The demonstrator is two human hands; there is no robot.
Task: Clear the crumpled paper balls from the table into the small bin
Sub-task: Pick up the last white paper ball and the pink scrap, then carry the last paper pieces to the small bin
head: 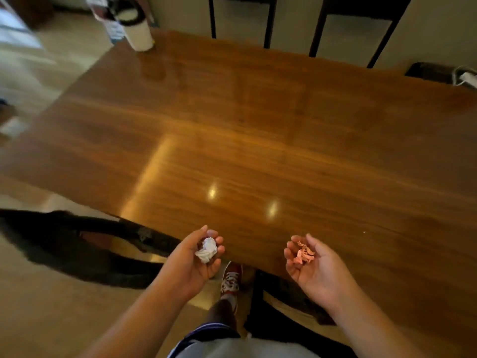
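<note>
A: Left hand [192,257] is curling its grip around a white paper ball [206,249], fingers closing on it. Right hand [313,262] is cupping a pink paper ball [304,254], palm up, fingers loosely bent.

B: Why both loaded?

A: Likely saving a trip. Both are hovering at the near desk [258,140] edge.

B: Bin?

A: White cylinder [135,27] at the far-left corner is possibly it; can't confirm.
</note>
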